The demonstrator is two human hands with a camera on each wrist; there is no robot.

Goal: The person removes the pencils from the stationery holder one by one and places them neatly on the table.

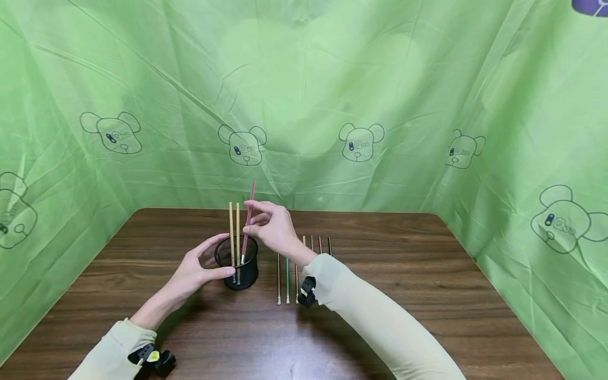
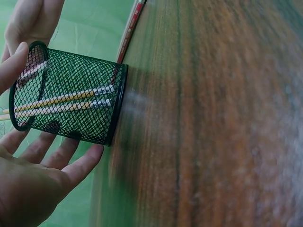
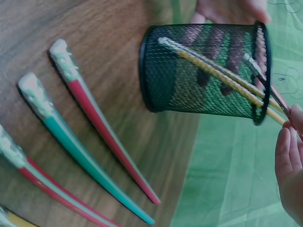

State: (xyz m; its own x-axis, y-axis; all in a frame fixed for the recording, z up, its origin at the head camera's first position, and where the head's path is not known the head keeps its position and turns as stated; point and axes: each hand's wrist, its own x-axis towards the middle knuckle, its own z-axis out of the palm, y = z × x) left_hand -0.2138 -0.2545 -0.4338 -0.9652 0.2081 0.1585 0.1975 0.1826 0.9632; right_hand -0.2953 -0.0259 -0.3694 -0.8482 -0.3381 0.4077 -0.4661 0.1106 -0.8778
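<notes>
A black wire-mesh pencil cup (image 1: 249, 275) stands upright on the table. My left hand (image 1: 192, 272) holds it from the left, thumb at the rim and fingers spread round the far side. Two yellow pencils (image 3: 222, 75) lean inside with their eraser ends at the bottom. Above the cup, my right hand (image 1: 275, 227) pinches a pink-red pencil (image 1: 253, 191) between thumb and fingers. That pencil tilts slightly, its eraser end pointing down and just inside the rim in the right wrist view.
Several pencils lie on the wooden table (image 1: 389, 295) right of the cup, among them a green pencil (image 3: 80, 151) and a red pencil (image 3: 106, 127). My right forearm passes over part of them. Green fabric (image 1: 304, 105) with bear outlines hangs behind and at both sides.
</notes>
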